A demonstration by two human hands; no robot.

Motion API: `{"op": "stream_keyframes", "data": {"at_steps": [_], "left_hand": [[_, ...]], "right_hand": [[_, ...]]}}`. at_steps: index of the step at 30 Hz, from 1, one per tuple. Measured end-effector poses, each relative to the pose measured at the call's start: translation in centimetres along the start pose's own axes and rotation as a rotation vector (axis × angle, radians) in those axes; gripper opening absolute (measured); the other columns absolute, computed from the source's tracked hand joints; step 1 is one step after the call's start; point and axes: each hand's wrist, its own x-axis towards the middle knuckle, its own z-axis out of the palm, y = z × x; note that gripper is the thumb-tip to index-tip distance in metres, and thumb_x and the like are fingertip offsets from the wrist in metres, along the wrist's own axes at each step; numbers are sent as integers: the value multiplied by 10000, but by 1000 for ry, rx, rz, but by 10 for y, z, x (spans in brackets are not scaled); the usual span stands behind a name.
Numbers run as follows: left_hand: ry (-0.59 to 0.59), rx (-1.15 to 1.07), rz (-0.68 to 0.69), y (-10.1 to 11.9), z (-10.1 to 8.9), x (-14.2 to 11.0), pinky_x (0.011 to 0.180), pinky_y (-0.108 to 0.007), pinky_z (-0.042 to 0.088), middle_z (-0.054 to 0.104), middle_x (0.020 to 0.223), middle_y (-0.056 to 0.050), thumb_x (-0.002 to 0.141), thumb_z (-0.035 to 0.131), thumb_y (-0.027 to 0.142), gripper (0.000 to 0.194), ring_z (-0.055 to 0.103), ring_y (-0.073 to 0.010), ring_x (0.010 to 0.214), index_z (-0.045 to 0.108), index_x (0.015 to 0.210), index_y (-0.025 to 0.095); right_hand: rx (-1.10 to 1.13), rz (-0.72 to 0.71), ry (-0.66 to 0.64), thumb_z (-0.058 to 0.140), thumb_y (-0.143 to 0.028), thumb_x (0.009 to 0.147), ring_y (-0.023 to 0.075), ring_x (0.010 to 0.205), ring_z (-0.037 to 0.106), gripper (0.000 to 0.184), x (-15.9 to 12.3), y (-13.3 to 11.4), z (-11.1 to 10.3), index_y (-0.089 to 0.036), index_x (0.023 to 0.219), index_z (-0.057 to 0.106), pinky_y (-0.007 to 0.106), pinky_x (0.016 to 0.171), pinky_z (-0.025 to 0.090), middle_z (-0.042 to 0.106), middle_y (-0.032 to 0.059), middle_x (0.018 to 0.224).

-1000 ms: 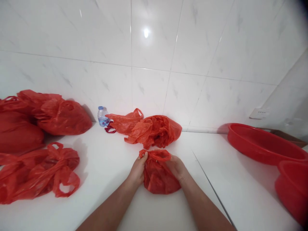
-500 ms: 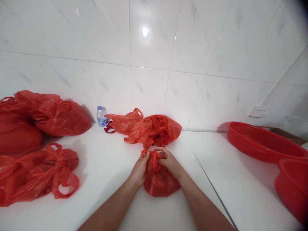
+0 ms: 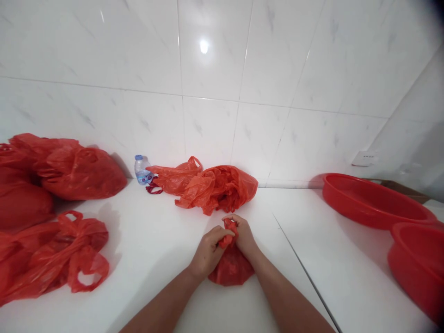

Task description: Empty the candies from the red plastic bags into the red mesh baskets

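Note:
A small red plastic bag [image 3: 231,268] rests on the white table in front of me, its lower part bulging and its contents hidden. My left hand [image 3: 209,249] is closed on the bunched top of the bag from the left, thumb on top. From the right, my right hand [image 3: 243,235] grips the same gathered neck, with its fingertips curled over the far side. Just beyond my hands lies a heap of crumpled red plastic bags [image 3: 222,187] against the tiled wall.
A small water bottle [image 3: 142,171] with a blue cap stands left of the heap. Filled red bags [image 3: 83,173] sit at the far left, with another tied red bag [image 3: 58,254] nearer. Two red basins [image 3: 374,199] [image 3: 416,263] stand on the right, below a wall socket [image 3: 365,158].
The bag's open mouth has been drawn together into a tight neck. My left hand has turned over the top and my right hand has moved inward. The view has shifted slightly right.

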Motion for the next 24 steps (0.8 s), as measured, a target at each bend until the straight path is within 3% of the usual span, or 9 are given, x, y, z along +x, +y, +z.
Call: {"op": "stream_keyframes", "data": {"at_steps": [3,6,10,13,17,20,24], "left_hand": [[-58,245,111,-7,-4,-2,741,-276,435,558,860,-18,771,432,39,360,547,-157,784,678,941,239],[-47,346,142,-13,-7,-3,747,-272,440,532,876,-16,749,394,1,393,537,-146,803,648,942,230],[-36,425,178,-17,-9,-2,750,-272,460,536,886,-21,721,378,-27,439,544,-142,813,631,975,227],[9,530,324,-14,-9,-2,784,-307,475,561,980,-51,731,402,-15,434,554,-170,892,633,1011,221],[124,691,630,1,2,-9,881,-395,439,578,1139,-88,815,495,91,233,516,-248,1062,645,951,206],[49,609,777,14,15,-21,880,-378,420,644,992,-70,847,461,88,175,537,-212,983,608,875,178],[-75,468,822,27,28,-36,699,-309,433,629,790,-67,835,365,48,220,516,-159,724,562,829,144]], "right_hand": [[134,120,-118,534,-146,635,108,566,484,291,1,0,-7,-198,883,677,235,573,377,602,-35,671],[291,264,-223,553,-111,584,109,585,535,308,0,-4,-15,-186,853,684,233,597,406,638,-19,695],[498,320,-294,607,-264,653,156,675,606,258,1,-4,-25,-170,882,679,293,699,465,669,34,758],[451,255,-154,613,-398,699,163,690,608,280,7,2,-30,-167,850,661,309,709,476,663,46,785],[304,192,30,661,-330,648,126,586,553,274,17,18,-41,-190,882,625,272,628,456,617,-17,690],[161,142,151,632,-295,643,125,565,525,262,24,31,-51,-185,880,613,262,590,437,584,-34,642],[-6,94,243,583,-283,638,139,579,521,217,28,40,-58,-189,832,597,267,585,436,569,-39,623]]}}
